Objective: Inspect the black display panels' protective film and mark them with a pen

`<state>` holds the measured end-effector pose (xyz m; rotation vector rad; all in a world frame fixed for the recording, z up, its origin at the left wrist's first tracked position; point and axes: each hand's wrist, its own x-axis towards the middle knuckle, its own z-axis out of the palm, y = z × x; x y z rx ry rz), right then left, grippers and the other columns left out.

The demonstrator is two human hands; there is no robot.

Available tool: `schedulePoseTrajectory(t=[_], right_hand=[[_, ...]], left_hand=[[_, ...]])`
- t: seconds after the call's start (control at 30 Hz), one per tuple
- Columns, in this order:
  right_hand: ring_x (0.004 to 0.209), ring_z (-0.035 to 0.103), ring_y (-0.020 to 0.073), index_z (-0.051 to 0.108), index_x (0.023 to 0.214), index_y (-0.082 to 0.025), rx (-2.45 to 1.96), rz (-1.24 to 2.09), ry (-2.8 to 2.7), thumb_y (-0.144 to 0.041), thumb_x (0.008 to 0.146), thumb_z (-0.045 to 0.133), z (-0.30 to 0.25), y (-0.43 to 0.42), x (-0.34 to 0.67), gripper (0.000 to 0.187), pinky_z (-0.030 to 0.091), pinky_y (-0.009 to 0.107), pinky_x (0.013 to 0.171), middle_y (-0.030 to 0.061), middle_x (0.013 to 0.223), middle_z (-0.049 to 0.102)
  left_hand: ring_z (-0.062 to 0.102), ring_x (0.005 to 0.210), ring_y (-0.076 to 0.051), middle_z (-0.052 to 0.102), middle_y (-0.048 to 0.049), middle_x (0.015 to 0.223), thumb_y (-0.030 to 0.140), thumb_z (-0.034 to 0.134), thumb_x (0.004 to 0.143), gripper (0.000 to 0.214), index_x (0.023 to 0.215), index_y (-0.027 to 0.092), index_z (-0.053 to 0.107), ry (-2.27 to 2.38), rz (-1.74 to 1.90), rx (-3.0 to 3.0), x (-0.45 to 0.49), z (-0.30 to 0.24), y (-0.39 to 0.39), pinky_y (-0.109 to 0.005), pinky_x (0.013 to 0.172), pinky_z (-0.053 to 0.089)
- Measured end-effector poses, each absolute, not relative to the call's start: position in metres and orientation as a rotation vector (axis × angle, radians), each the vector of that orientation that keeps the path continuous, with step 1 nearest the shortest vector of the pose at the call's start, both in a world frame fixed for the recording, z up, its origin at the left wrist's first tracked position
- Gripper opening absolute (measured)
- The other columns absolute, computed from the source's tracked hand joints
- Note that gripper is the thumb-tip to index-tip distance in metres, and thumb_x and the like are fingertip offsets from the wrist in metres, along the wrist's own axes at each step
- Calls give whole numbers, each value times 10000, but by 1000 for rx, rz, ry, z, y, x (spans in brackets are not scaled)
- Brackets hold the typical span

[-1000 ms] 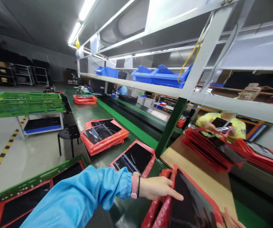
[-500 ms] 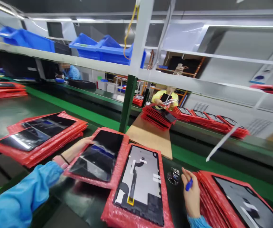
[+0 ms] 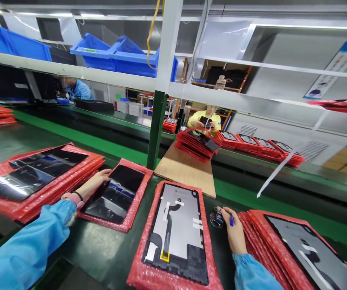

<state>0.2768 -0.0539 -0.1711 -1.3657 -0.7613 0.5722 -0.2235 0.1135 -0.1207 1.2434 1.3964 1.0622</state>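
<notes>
My left hand (image 3: 96, 182) grips the left edge of a glossy black tablet screen (image 3: 117, 195), which lies face up on a red bubble-wrap bag (image 3: 129, 219). My right hand (image 3: 235, 229) is closed around a small blue thing (image 3: 231, 220), whose kind I cannot make out. Its fingertips are at a small round clear-and-metal item (image 3: 216, 219) on the bench. Between my hands, another screen (image 3: 177, 229) rests back side up on red bags, showing its grey plate, flex cable and yellow-edged connector.
Stacks of red bags with screens stand at left (image 3: 37, 173) and right (image 3: 303, 241). A green post (image 3: 156, 129) rises behind the bench, beside a wooden board (image 3: 188, 173). Blue bins (image 3: 137, 60) sit on the shelf overhead. Across the bench, a person in yellow (image 3: 196, 117) handles a screen.
My left hand has shifted the black screen and its red bag leftward, away from the middle stack. My right hand has moved to the small round item. The camera view has turned slightly.
</notes>
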Motion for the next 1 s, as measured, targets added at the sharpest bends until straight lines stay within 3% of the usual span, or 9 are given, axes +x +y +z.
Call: schedulePoseTrajectory(t=[0.1, 0.17, 0.23, 0.33, 0.43, 0.5, 0.63, 0.8, 1.0], right_hand=[[1098, 632, 311, 616, 917, -195, -1328, 450, -709, -569, 511, 836, -159, -62, 265, 594, 453, 442, 979, 110, 1044, 727], [1139, 617, 280, 608, 904, -216, -1282, 403, -698, -547, 585, 815, -147, -72, 251, 504, 428, 406, 1022, 97, 1129, 708], [928, 709, 259, 585, 822, -218, -1235, 472, -716, -550, 720, 726, -134, -84, 231, 375, 514, 409, 913, 86, 997, 747], [649, 725, 281, 589, 769, -195, -1187, 706, -793, -617, 799, 602, -118, -102, 198, 423, 580, 419, 671, 121, 761, 752], [497, 672, 235, 575, 1034, -200, -1103, 994, -904, -677, 841, 490, -109, -113, 172, 522, 537, 348, 493, 97, 708, 733], [453, 605, 158, 568, 991, -218, -1085, 1099, -985, -668, 868, 459, -106, -117, 162, 479, 448, 242, 424, 40, 659, 689], [457, 461, 85, 566, 736, -192, -1241, 1043, -1076, -601, 882, 511, -105, -119, 157, 437, 304, 176, 412, -6, 578, 595], [492, 448, 121, 585, 624, -189, -1432, 860, -1212, -552, 785, 645, -106, -118, 154, 401, 346, 242, 492, 4, 545, 581], [502, 339, 119, 340, 519, -230, -1553, 585, -1305, -471, 761, 618, -113, -118, 150, 440, 274, 259, 497, -53, 498, 342]], left_hand=[[423, 1302, -379, 652, -133, 1122, 181, 607, 544, 449, 992, 161, 581, 1462, 1119, 1313, -209, -110, 106, -452, 1060, 348], [417, 1299, -374, 628, -126, 1141, 210, 620, 560, 418, 975, 182, 584, 1421, 1101, 1359, -189, -103, 91, -446, 1029, 381], [555, 1125, -352, 650, -108, 1000, 259, 647, 581, 387, 956, 175, 604, 1316, 1011, 1384, -162, -96, 69, -435, 912, 467], [652, 841, -262, 666, -78, 882, 296, 665, 617, 377, 965, 152, 639, 1085, 829, 1366, -122, -89, 30, -381, 742, 526], [656, 793, -196, 668, -78, 937, 228, 695, 619, 369, 973, 138, 647, 890, 705, 1212, -94, -83, 2, -338, 746, 523], [648, 809, -165, 664, -72, 950, 161, 717, 611, 364, 966, 131, 648, 836, 658, 1068, -85, -78, -8, -308, 777, 506], [632, 803, -140, 668, -47, 922, 75, 701, 603, 323, 917, 129, 646, 839, 641, 910, -82, -69, -10, -288, 774, 493], [633, 765, -143, 678, -30, 873, 39, 698, 568, 406, 944, 146, 590, 874, 626, 816, -79, -60, -9, -324, 796, 498], [633, 735, -147, 689, -22, 846, 47, 715, 523, 498, 983, 156, 557, 907, 605, 756, -76, -56, -6, -331, 785, 497]])
